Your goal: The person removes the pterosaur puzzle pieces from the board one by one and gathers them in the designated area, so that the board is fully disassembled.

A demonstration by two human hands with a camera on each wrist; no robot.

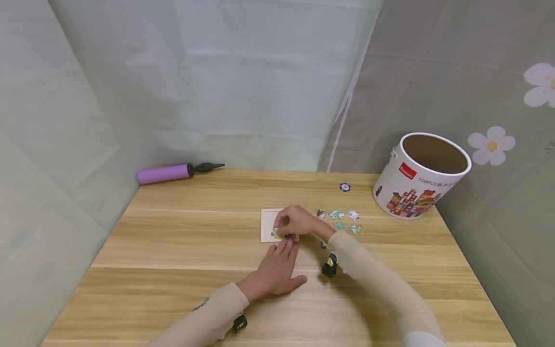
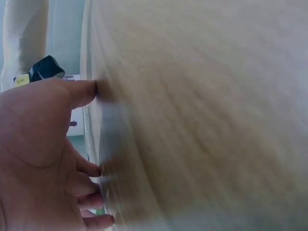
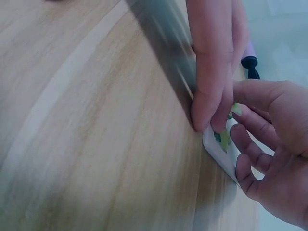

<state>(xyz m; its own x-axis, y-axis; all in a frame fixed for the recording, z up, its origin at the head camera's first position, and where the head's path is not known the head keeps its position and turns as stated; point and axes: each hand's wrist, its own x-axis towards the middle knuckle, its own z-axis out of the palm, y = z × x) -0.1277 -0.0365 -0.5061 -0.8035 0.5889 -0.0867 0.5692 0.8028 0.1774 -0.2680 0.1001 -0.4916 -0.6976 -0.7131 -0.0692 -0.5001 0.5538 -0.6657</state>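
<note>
A square white puzzle board (image 1: 266, 224) lies on the table, with green puzzle pieces (image 3: 223, 140) along its near side. Above it, my right hand (image 1: 297, 220) pinches a small green puzzle piece (image 3: 236, 109) between thumb and fingers; the fingers partly cover it. My left hand (image 1: 278, 270) rests on the table, fingers stretched forward so that the tips press at the board's near edge. In the left wrist view, the left thumb (image 2: 82, 92) is spread away from the other fingers.
Several loose puzzle pieces (image 1: 336, 215) lie to the right of the board. Behind them is a dark round chip (image 1: 344, 187). A large white bucket (image 1: 416, 185) stands at the back right, and a purple hand pump (image 1: 165, 174) lies at the back left.
</note>
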